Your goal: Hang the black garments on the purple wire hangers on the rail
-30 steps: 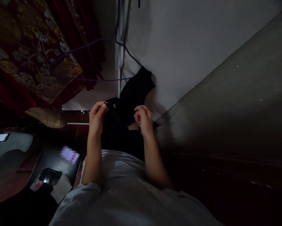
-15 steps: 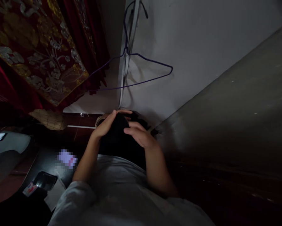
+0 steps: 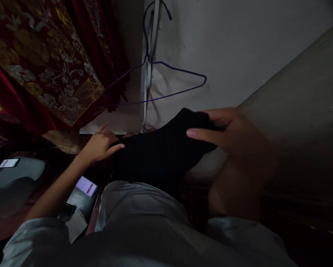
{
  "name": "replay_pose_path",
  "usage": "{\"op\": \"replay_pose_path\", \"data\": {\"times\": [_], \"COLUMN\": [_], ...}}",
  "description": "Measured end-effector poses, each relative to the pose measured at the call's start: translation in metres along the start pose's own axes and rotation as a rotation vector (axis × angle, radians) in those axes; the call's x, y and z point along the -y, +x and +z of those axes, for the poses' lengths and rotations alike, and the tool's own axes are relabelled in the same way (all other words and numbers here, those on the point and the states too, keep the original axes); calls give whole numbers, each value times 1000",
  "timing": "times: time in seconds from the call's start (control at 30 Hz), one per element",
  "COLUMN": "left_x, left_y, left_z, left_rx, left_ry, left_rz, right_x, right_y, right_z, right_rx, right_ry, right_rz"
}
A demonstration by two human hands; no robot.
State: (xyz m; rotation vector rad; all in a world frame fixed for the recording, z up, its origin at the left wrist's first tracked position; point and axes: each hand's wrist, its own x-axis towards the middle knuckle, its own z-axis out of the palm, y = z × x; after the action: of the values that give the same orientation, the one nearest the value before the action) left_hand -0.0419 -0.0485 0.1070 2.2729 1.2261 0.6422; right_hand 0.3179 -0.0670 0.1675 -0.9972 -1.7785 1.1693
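Where the wall [image 3: 224, 48] rises: it stands pale, flat and dimly lit behind a thin purple hanger [image 3: 147, 57] of triangular outline.
Red drape [image 3: 66, 70]: loose folds at upper left, thick with gold and silver floral work.
Rounded grey surface [image 3: 34, 167]: smooth, bearing a lit phone [image 3: 9, 162].
Black cloth [image 3: 160, 155]: soft, matte, spread between both hands, just beyond a grey shirt [image 3: 144, 200].
Right hand [image 3: 224, 129]: pinches the cloth's edge, thumb on top.
Left hand [image 3: 102, 144]: thumb at the opposite edge, one finger raised; whether it grasps, I cannot tell.
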Motion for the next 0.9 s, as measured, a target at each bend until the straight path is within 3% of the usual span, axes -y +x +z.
{"op": "replay_pose_path", "data": {"times": [0.1,0.2,0.33,0.4,0.47,0.53,0.67,0.83,0.9], "left_x": [2,7,-3,-16,-27,-35,-34,-4,11], "left_y": [-4,-11,-26,-32,-35,-33,-21,-10,-7], "left_z": [-26,-37,-25,-13,-1,8,21,19,9], "left_rx": [-111,-81,-49,-91,-53,54,230,54,-26], "left_ry": [61,135,-47,-194,-276,-259,-8,206,211], "left_rz": [-30,3,63,49,19,10,-56,-65,-95], "right_x": [6,10,-7,-24,-40,-53,-76,-113,-124], "right_y": [10,16,32,47,65,84,120,155,160], "right_z": [-11,-24,-37,-38,-38,-36,-28,-1,4], "right_rx": [-161,-179,-214,-339,-477,-545,-429,-344,-393], "right_ry": [-156,-239,-412,-442,-407,-317,-58,-23,-84], "right_rz": [-125,-228,-309,-341,-356,-295,-144,-41,10]}}
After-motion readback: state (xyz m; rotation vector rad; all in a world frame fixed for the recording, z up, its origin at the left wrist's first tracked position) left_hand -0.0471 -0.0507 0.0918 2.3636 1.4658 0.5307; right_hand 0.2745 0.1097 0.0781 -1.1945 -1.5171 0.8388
